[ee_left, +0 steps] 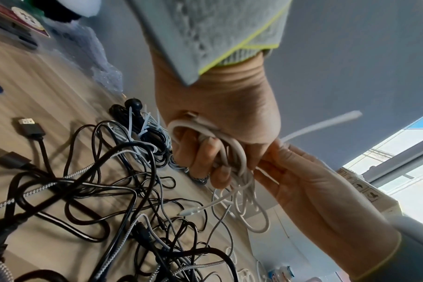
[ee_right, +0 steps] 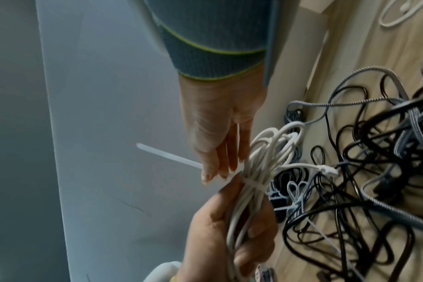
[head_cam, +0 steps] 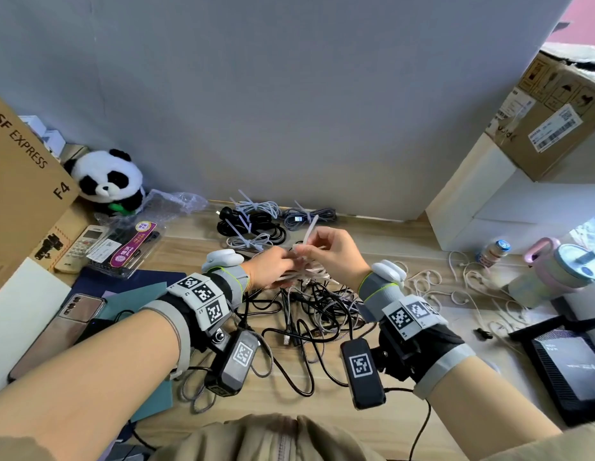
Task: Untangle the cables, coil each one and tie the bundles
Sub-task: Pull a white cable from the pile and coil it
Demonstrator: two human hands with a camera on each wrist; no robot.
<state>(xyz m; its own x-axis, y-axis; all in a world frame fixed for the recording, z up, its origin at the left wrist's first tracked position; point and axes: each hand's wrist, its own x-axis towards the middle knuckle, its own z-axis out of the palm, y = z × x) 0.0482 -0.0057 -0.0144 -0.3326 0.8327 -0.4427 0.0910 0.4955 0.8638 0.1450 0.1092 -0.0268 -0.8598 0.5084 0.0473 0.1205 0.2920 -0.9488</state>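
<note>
My left hand (head_cam: 273, 267) grips a coiled white cable (ee_right: 261, 162) (ee_left: 232, 152) above the desk, fingers curled round the loops. A white zip tie (ee_right: 254, 183) wraps the middle of the coil. My right hand (head_cam: 329, 252) pinches the tie beside the coil, and the tie's tail (head_cam: 309, 227) (ee_right: 167, 155) sticks out past the fingers (ee_right: 210, 171). Below both hands lies a tangle of black and braided grey cables (head_cam: 309, 314) (ee_left: 109, 190). Several tied bundles (head_cam: 256, 221) lie at the back by the wall.
A panda plush (head_cam: 106, 181), an SF Express box (head_cam: 20, 181), a remote (head_cam: 80, 247) and a phone (head_cam: 57, 331) crowd the left. White and cardboard boxes (head_cam: 505, 201), a small bottle (head_cam: 492, 252), a pink cup (head_cam: 562, 264), thin white cords (head_cam: 455, 287) and a black device (head_cam: 568, 367) fill the right.
</note>
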